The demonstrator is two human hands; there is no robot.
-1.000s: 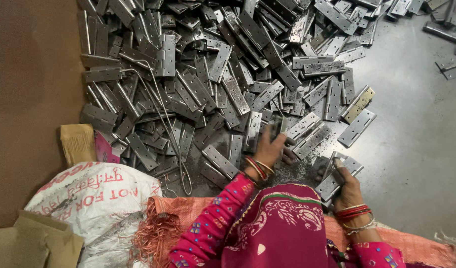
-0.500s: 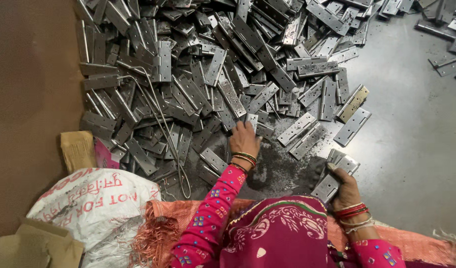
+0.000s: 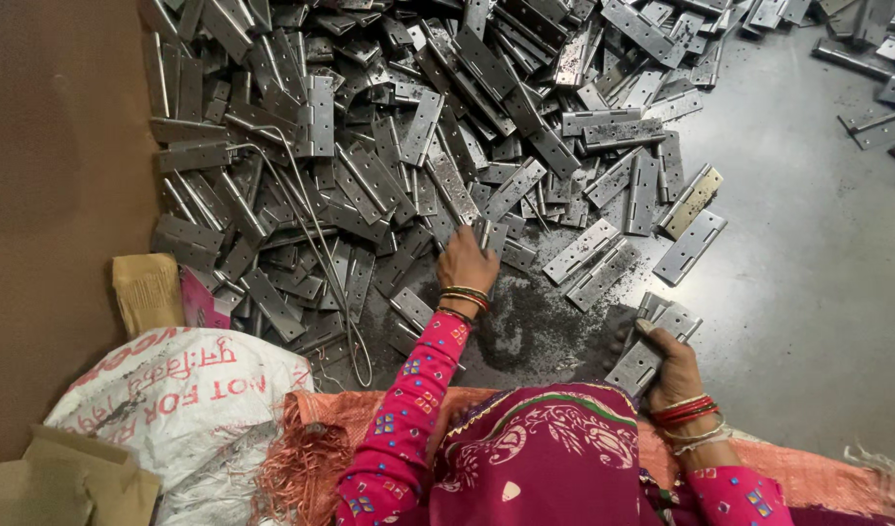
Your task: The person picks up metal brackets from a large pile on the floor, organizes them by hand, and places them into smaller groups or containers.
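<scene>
A: What is the left hand (image 3: 467, 261) doing at the near edge of that heap of grey steel hinge plates (image 3: 418, 146)?

B: It is reaching out over the grey concrete floor (image 3: 808, 273); its fingers are closing on one long perforated steel hinge (image 3: 454, 187) lying on the heap's near slope, probably because that one is within easy reach.

A: And which way is that hinge pointing?

B: Its long axis is running away from the person, leaning slightly left, with the near end under the fingertips.

A: And the right hand (image 3: 673, 362)?

B: It is grasping a small stack of flat steel hinges (image 3: 652, 341), low by the knee; the stack is pointing up and to the right, seemingly kept together as a gathered bundle.

A: Anything beside the person?

B: A white woven sack with red print (image 3: 174, 399) is sitting on the floor by the left elbow.
</scene>
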